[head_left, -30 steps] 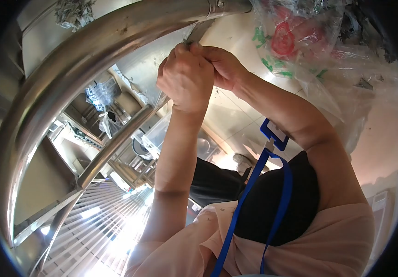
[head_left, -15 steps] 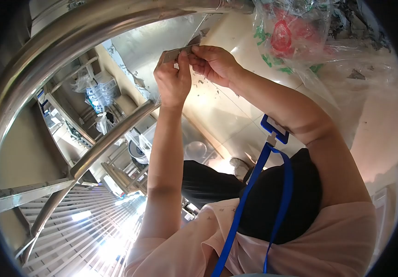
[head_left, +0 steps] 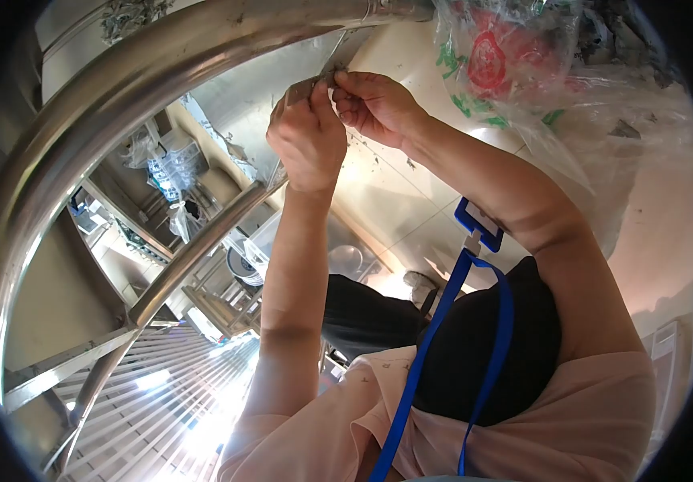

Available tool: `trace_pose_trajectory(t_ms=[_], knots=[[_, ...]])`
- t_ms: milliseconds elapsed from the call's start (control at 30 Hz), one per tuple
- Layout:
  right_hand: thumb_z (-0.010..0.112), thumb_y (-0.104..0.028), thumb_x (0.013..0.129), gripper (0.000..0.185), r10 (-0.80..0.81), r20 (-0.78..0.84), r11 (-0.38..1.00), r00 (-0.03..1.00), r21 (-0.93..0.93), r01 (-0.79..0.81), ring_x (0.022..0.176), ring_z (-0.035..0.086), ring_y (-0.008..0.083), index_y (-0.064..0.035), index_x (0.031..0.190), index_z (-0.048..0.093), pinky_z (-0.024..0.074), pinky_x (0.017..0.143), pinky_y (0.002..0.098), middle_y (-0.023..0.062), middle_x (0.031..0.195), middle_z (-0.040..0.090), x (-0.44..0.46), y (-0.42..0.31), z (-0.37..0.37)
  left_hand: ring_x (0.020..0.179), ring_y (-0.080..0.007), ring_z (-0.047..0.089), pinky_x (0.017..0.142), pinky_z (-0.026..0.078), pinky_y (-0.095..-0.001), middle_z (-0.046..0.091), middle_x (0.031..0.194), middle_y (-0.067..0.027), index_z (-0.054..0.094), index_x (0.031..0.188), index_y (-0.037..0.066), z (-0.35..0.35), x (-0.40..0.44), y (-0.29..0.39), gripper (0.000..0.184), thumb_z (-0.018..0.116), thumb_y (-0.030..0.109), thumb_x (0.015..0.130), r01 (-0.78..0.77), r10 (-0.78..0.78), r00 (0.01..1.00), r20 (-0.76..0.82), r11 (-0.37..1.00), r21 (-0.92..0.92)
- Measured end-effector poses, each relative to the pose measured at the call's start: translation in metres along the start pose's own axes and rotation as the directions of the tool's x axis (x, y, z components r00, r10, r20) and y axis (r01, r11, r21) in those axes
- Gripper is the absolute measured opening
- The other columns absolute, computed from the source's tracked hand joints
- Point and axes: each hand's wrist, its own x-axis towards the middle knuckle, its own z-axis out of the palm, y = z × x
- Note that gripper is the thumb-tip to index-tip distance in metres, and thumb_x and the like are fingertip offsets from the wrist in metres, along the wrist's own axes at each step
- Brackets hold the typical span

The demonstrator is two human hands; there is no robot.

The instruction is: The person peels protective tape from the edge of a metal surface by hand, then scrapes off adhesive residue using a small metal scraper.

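Above a pale tiled floor (head_left: 398,193), two hands meet near twelve o'clock around a thin grey piece (head_left: 329,78).
The left hand (head_left: 306,140) is closed on the mostly hidden piece; the right hand's (head_left: 378,108) fingertips reach its end, but whether they pinch it cannot be told. At one o'clock sits a clear bag (head_left: 487,68) printed red and green, dark scraps (head_left: 611,40) beside it. A curved metal rail (head_left: 202,48) edges eight to twelve; tiles separate hands and bag.

Left hand (head_left: 306,140) and right hand (head_left: 382,111) are between pipe (head_left: 93,128) and bag (head_left: 511,60)
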Motion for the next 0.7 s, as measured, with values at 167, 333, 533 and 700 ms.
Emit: trace_pose_trajectory(t_ms=[167, 333, 533, 700], knots=[[0.055, -0.013, 0.084, 0.013, 0.034, 0.01, 0.998, 0.999, 0.046, -0.035, 0.055, 0.055, 0.0143, -0.0005, 0.08, 0.055, 0.0478, 0.051, 0.0243, 0.007, 0.067, 0.058, 0.0, -0.004, 0.003, 0.06, -0.0331, 0.054, 0.055, 0.044, -0.0387, 0.058, 0.066, -0.0128, 0.06, 0.071, 0.002, 0.002, 0.004, 0.005, 0.012, 0.052, 0.009, 0.077, -0.111, 0.119, 0.991, -0.054, 0.986, 0.128], [0.054, -0.013, 0.085, 0.013, 0.047, -0.018, 0.995, 0.999, 0.091, -0.045, 0.056, 0.054, 0.0126, -0.0014, 0.078, 0.055, 0.0467, 0.05, 0.0229, 0.006, 0.066, 0.057, -0.002, -0.004, 0.006, 0.057, -0.0317, 0.054, 0.053, 0.044, -0.038, 0.058, 0.065, -0.0114, 0.058, 0.068, 0.004, 0.001, 0.009, 0.016, 0.011, 0.053, 0.01, 0.076, -0.118, 0.131, 0.99, -0.054, 0.973, 0.197], [0.053, -0.012, 0.085, 0.012, 0.056, -0.058, 0.985, 0.997, 0.164, -0.046, 0.06, 0.056, 0.0125, -0.0013, 0.08, 0.054, 0.049, 0.054, 0.0224, 0.0059, 0.07, 0.058, 0.0, 0.0, 0.005, 0.051, -0.03, 0.056, 0.045, 0.045, -0.0357, 0.057, 0.062, -0.0105, 0.054, 0.063, 0.006, 0.0, 0.013, 0.023, 0.014, 0.056, 0.014, 0.074, -0.11, 0.119, 0.993, -0.009, 0.937, 0.332], [0.047, -0.013, 0.088, 0.015, 0.026, -0.113, 0.993, 0.993, 0.121, -0.012, 0.072, 0.058, 0.0141, 0.0007, 0.09, 0.051, 0.0515, 0.066, 0.0236, 0.0076, 0.082, 0.058, -0.013, -0.004, 0.024, 0.047, -0.033, 0.055, 0.042, 0.043, -0.0387, 0.055, 0.053, -0.0141, 0.049, 0.055, 0.005, 0.011, 0.013, 0.036, 0.026, 0.058, 0.02, 0.074, -0.036, 0.064, 0.996, -0.059, 0.918, 0.394]])
